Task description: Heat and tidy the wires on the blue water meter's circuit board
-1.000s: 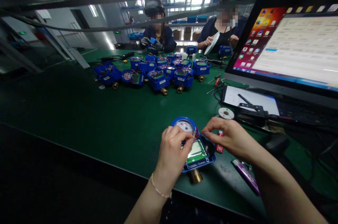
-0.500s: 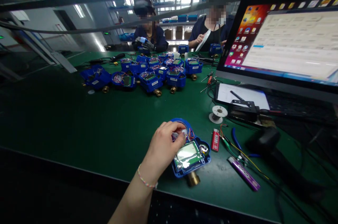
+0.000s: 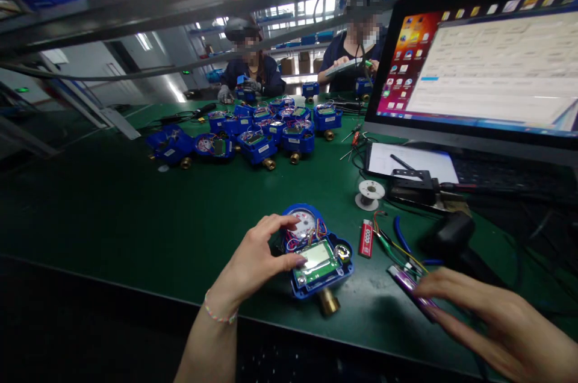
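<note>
A blue water meter point(image 3: 321, 271) with a brass fitting lies near the table's front edge, its housing uncovered. Inside show a round white dial, thin wires and a green board with a display. My left hand point(image 3: 253, 259) is at the meter's left side, fingers spread over the dial, the thumb tip at the display's left edge. Over a purple lighter point(image 3: 403, 280) is my right hand point(image 3: 497, 320), fingers apart and partly covering it; whether they touch it I cannot tell. A red lighter point(image 3: 366, 239) lies between the meter and the wires.
Several blue meters point(image 3: 257, 147) are grouped farther back. On the right are a solder spool point(image 3: 370, 193), blue-handled pliers point(image 3: 401, 235), a black handheld scanner point(image 3: 454, 235), cables and a monitor point(image 3: 483, 82). Two people sit across the table.
My left hand has drawn back left from the dial and its fingers have spread, uncovering the dial. My right hand has come in from the lower right to the purple lighter.
</note>
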`<state>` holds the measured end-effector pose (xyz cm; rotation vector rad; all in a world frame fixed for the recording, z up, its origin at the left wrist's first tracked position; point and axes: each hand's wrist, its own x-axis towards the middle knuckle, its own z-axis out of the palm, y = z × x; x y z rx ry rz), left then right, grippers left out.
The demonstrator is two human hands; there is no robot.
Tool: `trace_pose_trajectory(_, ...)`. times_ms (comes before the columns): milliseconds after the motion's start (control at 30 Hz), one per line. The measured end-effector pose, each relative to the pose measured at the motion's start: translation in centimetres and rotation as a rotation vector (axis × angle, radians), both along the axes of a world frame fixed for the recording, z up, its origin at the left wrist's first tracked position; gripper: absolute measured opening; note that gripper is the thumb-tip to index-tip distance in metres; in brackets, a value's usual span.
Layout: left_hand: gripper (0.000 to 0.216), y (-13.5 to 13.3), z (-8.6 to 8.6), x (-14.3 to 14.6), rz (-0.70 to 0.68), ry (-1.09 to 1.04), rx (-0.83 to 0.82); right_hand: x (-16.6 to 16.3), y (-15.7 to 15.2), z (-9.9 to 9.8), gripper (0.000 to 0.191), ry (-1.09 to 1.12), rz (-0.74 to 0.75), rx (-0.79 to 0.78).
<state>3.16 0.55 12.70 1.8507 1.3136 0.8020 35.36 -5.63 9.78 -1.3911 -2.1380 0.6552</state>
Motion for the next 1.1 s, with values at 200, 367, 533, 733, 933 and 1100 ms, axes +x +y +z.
trace_pose_trajectory(200, 0.016, 0.5, -0.4, 1.0, 0.123, 0.026, 0.131, -7.7, 7.7, 2.4, 0.016, 0.197, 0.095, -0.03)
trace_pose_trajectory(367, 0.023, 0.5, 0.1, 0.2, -0.083, -0.019, 0.08, -10.2, 11.6, 1.1, 0.02, 0.226, 0.253, -0.104)
trace_pose_trajectory(533, 0.009, 0.5, -0.1, -0.3, -0.062, -0.009, 0.047, -10.2, 12.0, 1.0, 0.011, 0.259, 0.285, -0.152)
trace_pose_trajectory(733, 0.022, 1.6, -0.6, 1.0, 0.123, -0.119, -0.033, -10.4, 11.1, 2.0, 0.021, 0.345, 0.269, -0.225)
trace_pose_trajectory(933, 0.021, 2.6, -0.5, 2.2, 0.091, -0.451, -0.222, -11.9, 11.6, 3.1, 0.015, 0.39, 0.277, -0.302)
trace_pose_trajectory(1100, 0.024, 2.3, -0.8, 2.0, 0.159, -0.447, -0.261, -12.2, 11.8, 1.9, 0.015, 0.497, 0.23, -0.403)
